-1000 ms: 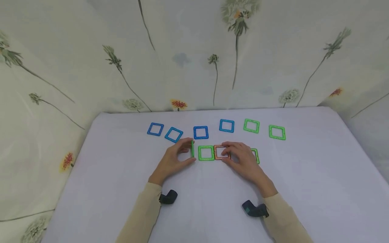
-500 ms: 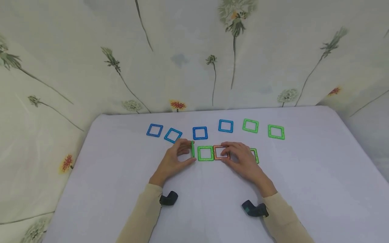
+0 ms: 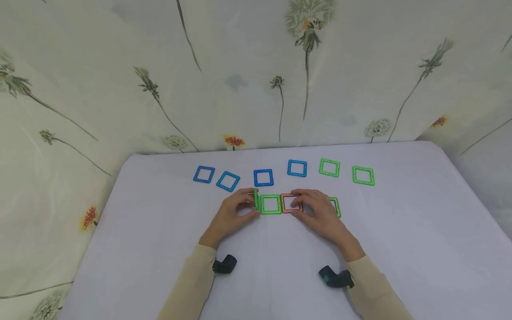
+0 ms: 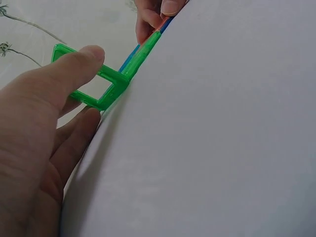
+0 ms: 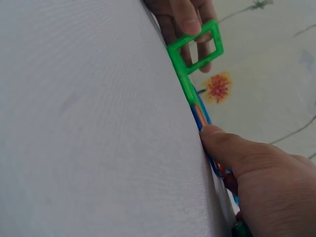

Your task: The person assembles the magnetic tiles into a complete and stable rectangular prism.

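My left hand [image 3: 233, 217] pinches a green square magnetic tile [image 3: 256, 200] between thumb and fingers. In the left wrist view this tile [image 4: 116, 93] stands on edge and meets the left side of a flat green tile [image 3: 271, 213]. Joined to the flat one's right side is an orange tile [image 3: 283, 203], lying on the table. My right hand [image 3: 322, 218] holds the orange tile by its near and far edges, thumb on the near one; the hand hides part of it. Another green tile [image 3: 337, 207] shows partly from behind the right hand.
Along the back of the white-covered table [image 3: 160, 249] lie several blue square tiles, among them one behind the joined pair [image 3: 263, 185], and two green tiles, one at the far right [image 3: 363, 183]. A flower-printed cloth [image 3: 240, 111] hangs behind.
My left hand has moved slightly right, bringing the upright green tile from a small gap to contact with the flat green tile. The right hand keeps its hold on the orange tile.
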The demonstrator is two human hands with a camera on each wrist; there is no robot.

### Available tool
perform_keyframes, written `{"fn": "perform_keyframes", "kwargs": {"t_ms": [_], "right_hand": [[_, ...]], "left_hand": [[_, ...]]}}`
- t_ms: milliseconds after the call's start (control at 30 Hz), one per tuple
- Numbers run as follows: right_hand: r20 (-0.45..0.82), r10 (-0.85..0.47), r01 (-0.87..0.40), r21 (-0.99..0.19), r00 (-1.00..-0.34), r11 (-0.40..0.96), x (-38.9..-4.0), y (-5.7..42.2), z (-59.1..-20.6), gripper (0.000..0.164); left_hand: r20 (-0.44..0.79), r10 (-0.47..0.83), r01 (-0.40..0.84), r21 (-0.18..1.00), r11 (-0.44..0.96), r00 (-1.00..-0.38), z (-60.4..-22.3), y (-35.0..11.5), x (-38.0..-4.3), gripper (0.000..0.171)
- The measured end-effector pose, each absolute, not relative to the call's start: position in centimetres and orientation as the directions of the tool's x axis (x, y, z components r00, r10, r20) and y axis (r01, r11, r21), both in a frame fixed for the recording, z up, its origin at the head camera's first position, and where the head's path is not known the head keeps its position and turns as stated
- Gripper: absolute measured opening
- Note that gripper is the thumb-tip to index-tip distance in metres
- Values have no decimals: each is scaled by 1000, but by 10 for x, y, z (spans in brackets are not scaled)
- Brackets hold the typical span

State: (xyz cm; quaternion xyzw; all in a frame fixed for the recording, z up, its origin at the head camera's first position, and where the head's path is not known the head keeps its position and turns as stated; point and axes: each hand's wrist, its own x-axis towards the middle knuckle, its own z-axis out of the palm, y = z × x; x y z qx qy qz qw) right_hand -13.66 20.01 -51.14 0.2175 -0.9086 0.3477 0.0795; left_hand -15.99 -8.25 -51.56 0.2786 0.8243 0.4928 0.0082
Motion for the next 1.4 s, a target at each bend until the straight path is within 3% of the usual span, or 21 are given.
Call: {"fn": "perform_keyframes", "kwargs": {"t_ms": [567,867,1400], "right_hand": [[290,-339,-446,-595,-895,668,-138,202,-514,17],[282,-339,-441,-600,-897,667,-137,202,-515,16],[300,-352,-462,-593,-887,660,-137,201,-513,17]], "left_hand": [[223,474,447,782,435,-852,-515,-81,-158,26],[299,480,536,683,496,-825,-515,-81,-157,18],[239,505,528,629,570,-829,-514,-76,-159,18]]}}
